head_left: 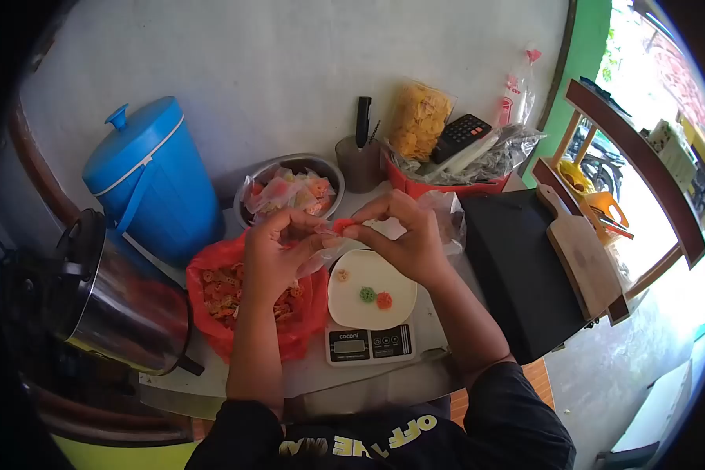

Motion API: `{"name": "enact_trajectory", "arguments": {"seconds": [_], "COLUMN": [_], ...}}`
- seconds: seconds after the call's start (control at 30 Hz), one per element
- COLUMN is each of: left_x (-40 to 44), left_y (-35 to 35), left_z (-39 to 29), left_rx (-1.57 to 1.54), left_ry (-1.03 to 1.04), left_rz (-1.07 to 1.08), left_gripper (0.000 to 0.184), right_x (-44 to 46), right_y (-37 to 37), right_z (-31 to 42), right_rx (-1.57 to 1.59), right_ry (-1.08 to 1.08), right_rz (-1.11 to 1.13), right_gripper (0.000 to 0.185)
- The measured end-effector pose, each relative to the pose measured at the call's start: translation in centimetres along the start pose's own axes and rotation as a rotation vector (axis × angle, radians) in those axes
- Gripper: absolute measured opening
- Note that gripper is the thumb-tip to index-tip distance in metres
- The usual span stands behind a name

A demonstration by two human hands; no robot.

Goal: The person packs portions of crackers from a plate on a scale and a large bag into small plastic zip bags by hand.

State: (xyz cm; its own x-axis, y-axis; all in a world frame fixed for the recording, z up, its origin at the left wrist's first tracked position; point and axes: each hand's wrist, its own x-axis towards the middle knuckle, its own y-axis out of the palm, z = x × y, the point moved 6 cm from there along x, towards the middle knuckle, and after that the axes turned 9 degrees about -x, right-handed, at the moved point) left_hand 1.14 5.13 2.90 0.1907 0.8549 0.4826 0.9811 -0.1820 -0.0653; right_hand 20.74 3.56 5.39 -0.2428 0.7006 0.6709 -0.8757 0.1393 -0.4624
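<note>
My left hand (276, 249) pinches a small clear plastic bag (318, 257) above the kitchen scale (370, 345). At the mouth of that bag, my right hand (406, 237) has its thumb and fingertips closed on a small red snack piece (341, 225). Below both hands, a cream plate (348, 313) rests on the scale. On it lie a green snack piece (367, 294), an orange-red one (385, 300) and a pale one (343, 275). Under my left forearm, a red plastic bag (204, 333) stands open, full of orange-red snack pieces.
Behind the hands is a metal bowl (338, 176) of small filled packets. A blue drinks cooler (164, 188) and a steel pot (133, 313) stand left. To the right are a red basket (478, 188), a black box (517, 266) and a wooden cutting board (583, 262).
</note>
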Motion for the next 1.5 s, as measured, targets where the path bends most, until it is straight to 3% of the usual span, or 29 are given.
{"name": "enact_trajectory", "arguments": {"seconds": [0.17, 0.27, 0.37, 0.47, 0.57, 0.67, 0.77, 0.97, 1.07, 1.17, 1.27, 1.37, 1.5], "left_x": [-0.1, -0.1, 0.0, 0.2, 0.2, 0.1, 0.2, 0.1, 0.0, 0.1, 0.0, -0.1, -0.3], "left_y": [0.2, -0.5, -1.8, -3.0, -3.6, -3.6, -3.8, -2.9, -2.4, -1.6, -1.0, -0.5, 0.0], "left_z": [-0.6, -0.3, -1.2, -1.4, -1.6, -1.7, -1.2, -1.6, -1.2, -1.1, -1.1, -0.8, -0.9], "left_rx": [-0.109, -0.165, -0.036, -0.104, -0.079, -0.043, -0.075, -0.094, -0.14, -0.107, -0.031, -0.096, -0.152], "left_ry": [-0.014, -0.028, 0.003, 0.092, 0.114, 0.1, 0.088, 0.068, 0.022, -0.002, -0.018, -0.005, -0.084], "left_rz": [0.005, -0.004, -0.101, -0.119, -0.143, -0.154, -0.146, -0.127, -0.1, -0.078, -0.061, -0.025, -0.033], "left_gripper": [0.015, 0.014, 0.014, 0.014, 0.015, 0.017, 0.017, 0.018, 0.018, 0.018, 0.018, 0.017, 0.017], "right_x": [0.0, -0.3, -0.1, -1.4, -3.7, -3.9, -4.1, -4.2, -1.1, -0.1, -0.2, -0.4, -0.6], "right_y": [0.2, 1.1, 1.9, 5.7, 9.7, 10.2, 10.4, 9.5, 5.6, 3.0, 1.4, 1.1, 0.9], "right_z": [1.8, 1.1, -0.4, -4.3, -6.9, -6.6, -6.9, -7.5, -5.4, -5.2, -2.6, -1.5, -0.8], "right_rx": [-0.114, -0.111, 0.157, -0.233, -0.535, -0.521, -0.374, -0.334, -0.192, 0.495, 0.684, 0.361, 0.213], "right_ry": [-0.249, -0.291, 0.023, 0.089, -0.005, -0.012, 0.132, 0.074, 0.055, 0.22, 0.121, 0.021, 0.031], "right_rz": [0.021, 0.061, 0.111, 0.346, 0.545, 0.53, 0.736, 0.924, 0.481, 0.034, -0.098, -0.077, -0.108], "right_gripper": [0.012, 0.014, 0.017, 0.017, 0.015, 0.015, 0.02, 0.029, 0.024, 0.022, 0.022, 0.024, 0.02]}}
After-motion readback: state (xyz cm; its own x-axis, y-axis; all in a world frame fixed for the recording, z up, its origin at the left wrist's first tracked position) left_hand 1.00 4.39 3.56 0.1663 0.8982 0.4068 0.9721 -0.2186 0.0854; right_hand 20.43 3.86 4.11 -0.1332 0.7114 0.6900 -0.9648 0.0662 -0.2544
